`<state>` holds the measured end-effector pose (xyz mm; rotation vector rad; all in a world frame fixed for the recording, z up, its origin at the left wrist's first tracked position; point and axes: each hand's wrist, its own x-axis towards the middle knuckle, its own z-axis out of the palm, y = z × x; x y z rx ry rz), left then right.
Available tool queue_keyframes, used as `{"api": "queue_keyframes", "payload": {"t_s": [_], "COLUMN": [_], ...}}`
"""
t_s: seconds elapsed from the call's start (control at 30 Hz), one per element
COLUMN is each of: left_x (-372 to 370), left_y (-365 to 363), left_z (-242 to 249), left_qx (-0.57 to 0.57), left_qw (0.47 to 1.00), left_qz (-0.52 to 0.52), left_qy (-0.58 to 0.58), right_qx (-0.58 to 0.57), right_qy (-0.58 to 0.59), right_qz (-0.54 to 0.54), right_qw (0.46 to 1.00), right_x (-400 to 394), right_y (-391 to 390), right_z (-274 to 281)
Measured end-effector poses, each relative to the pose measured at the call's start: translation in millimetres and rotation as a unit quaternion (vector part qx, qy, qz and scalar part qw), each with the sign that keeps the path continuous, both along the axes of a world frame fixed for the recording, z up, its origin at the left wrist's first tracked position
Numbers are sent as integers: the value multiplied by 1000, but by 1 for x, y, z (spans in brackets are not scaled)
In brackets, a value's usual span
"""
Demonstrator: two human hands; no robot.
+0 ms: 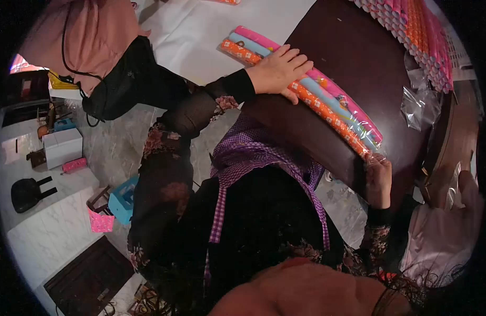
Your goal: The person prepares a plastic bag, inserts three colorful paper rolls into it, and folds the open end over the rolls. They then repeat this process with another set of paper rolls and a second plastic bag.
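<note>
Three patterned paper rolls, orange, light blue and pink (335, 113), lie side by side across the dark brown table (348, 42). Clear plastic film shines around them, most plainly at their lower right end. My left hand (279, 73) rests flat across the rolls near their upper left part, fingers stretched out and somewhat apart. At the opposite end my right hand (378, 176) is closed, pinching the gathered end of the clear plastic sleeve (373, 154). Part of the rolls is hidden under my left hand.
Many similar rolls are stacked at the upper right (411, 37). Crumpled clear plastic (419, 105) lies below them. A white surface (195, 37) adjoins the table. One person in pink (90, 37) is at upper left; another's pale sleeve (437, 237) shows at right. A blue stool (124, 200) stands at left.
</note>
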<state>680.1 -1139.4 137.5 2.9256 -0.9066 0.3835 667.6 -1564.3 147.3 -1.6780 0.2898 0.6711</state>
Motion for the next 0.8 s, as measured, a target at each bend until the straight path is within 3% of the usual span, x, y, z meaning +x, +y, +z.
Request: {"api": "queue_keyframes", "payload": {"t_s": [0.27,0.37,0.57,0.6,0.7,0.77,0.8], "left_x": [0,0,1,1,2,2,3], "left_y": [-1,-2,-2,-1,-1,0,-2], "left_z": [2,4,2,1,0,1,3], "left_qx": [-16,-15,-26,-28,-28,-28,-29], "left_qw": [1000,1000,1000,999,999,999,999], "left_qz": [-8,-6,-14,-19,-24,-24,-28], "left_qy": [3,15,11,3,-1,-13,-26], "right_qx": [38,100,311,337,130,94,76], "right_qy": [32,-16,-81,-82,-120,-53,-57], "right_qz": [-7,7,-178,-115,-75,-28,-69], "right_qw": [999,995,930,931,981,994,993], "right_x": [1,-2,-11,-12,-22,-14,-18], "right_y": [-14,-31,-51,-57,-41,-61,-44], "right_z": [0,0,8,3,5,-12,5]}}
